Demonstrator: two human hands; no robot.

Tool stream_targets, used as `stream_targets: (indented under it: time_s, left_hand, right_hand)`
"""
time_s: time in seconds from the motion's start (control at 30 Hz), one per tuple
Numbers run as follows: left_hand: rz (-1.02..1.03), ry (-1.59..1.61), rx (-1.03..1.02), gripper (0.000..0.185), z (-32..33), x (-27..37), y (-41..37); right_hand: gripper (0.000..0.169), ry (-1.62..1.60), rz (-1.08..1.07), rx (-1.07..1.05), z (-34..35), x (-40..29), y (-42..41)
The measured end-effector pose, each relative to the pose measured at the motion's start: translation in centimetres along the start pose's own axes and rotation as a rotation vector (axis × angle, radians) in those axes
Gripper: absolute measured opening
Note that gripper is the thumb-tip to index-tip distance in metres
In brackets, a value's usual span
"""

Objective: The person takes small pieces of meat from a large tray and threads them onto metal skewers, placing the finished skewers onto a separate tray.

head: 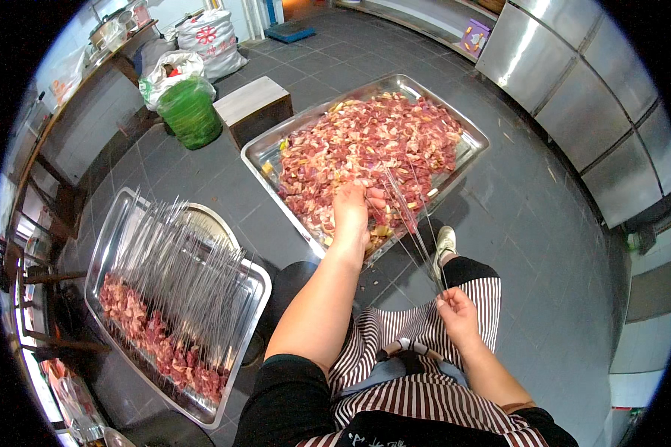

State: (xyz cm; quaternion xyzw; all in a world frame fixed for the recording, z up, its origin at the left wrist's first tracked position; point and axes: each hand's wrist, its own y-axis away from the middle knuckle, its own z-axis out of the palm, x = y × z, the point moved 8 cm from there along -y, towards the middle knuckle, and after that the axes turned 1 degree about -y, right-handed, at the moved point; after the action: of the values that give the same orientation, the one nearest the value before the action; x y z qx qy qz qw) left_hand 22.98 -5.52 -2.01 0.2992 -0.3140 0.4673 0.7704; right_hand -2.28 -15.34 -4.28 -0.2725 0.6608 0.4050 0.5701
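My right hand [457, 315] grips the ends of several thin metal skewers [411, 220], which slant up and forward over the near edge of a metal tray [475, 139]. Raw cut meat [369, 134] with pale and yellowish pieces fills most of that tray. Over the tray's near side is my left hand [355, 204], its fingers curled close to the meat and the skewers. Whether it pinches anything is hidden. To my left, a second metal tray [260, 290] carries many skewers [173, 257] laid side by side, with threaded meat [156, 335] along their near ends.
A small box-like stool [254, 103] stands beyond the meat tray's left corner, near a green bucket [190, 114] and a white sack [209, 44]. A round lid or basin [215, 223] shows behind the skewer tray. Metal cabinets [570, 84] line the right. A blue platform [289, 32] lies farther back.
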Motion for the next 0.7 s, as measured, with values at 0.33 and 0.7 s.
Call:
stream_targets:
  time_s: [0.33,0.7]
  left_hand:
    - [0.023,-0.013,0.017,0.018,0.7,-0.4,1.1]
    - [0.133,-0.256,-0.038,0.026,-0.7,3.3,-0.5]
  right_hand:
    - [0.004,0.015,-0.021,0.008,0.9,0.0,-0.5]
    - [0.004,-0.090,-0.029,0.004,0.4,-3.0,-2.5]
